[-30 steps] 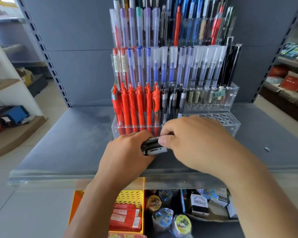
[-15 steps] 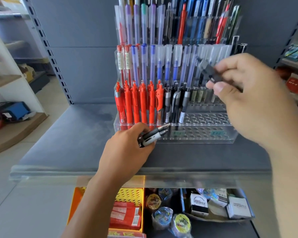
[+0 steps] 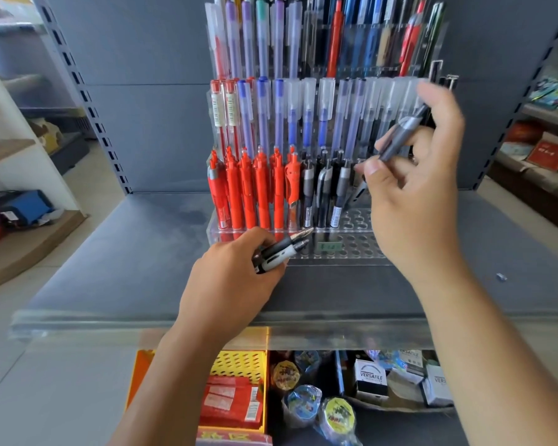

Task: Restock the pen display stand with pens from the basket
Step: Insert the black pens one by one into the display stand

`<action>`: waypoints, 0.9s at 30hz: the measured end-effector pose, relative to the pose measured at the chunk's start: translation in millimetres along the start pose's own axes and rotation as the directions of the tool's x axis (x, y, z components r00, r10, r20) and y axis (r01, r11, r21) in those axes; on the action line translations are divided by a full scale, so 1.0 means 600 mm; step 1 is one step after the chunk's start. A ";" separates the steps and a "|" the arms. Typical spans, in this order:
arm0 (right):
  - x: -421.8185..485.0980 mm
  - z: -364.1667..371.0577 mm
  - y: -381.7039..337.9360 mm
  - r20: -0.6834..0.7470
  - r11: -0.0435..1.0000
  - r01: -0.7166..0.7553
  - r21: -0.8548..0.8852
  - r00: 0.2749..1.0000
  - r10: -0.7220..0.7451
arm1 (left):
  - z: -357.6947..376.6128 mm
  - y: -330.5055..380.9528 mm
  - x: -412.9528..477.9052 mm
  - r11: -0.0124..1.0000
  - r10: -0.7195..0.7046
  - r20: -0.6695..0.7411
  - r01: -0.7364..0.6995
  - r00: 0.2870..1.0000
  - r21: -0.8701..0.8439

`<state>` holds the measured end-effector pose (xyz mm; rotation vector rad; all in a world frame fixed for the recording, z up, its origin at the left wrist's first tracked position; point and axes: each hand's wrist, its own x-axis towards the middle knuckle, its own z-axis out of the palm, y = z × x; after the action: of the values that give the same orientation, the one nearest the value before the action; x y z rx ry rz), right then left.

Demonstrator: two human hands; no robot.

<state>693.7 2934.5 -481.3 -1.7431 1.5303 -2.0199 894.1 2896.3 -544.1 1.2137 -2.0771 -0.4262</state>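
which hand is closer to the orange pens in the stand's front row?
Left. The left hand, gripping spare pens, sits just in front of the orange pens; the right hand, holding a grey pen, is further right.

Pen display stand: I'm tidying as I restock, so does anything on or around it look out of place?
One small thing: a tiny grey piece lies loose on the shelf right of the pen display stand, too small to identify. The racked pens stand roughly upright; nothing looks spilled.
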 end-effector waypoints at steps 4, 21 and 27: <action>-0.006 0.009 0.010 -0.034 1.000 -0.018 -0.005 0.999 0.018 | 0.000 0.001 0.000 1.000 0.002 -0.006 -0.002 1.000 0.000; -0.004 0.007 0.020 0.067 0.992 -0.039 -0.124 0.997 0.047 | -0.001 0.004 0.000 0.999 -0.005 0.007 0.004 1.000 0.054; -0.009 0.011 0.028 0.178 0.966 0.000 -0.259 0.983 0.048 | -0.001 0.004 0.000 0.998 0.002 -0.002 -0.002 1.000 0.055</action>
<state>691.8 2925.4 -497.3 -1.9252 1.8082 -1.6548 893.0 2897.6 -542.7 1.2433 -2.1002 -0.3690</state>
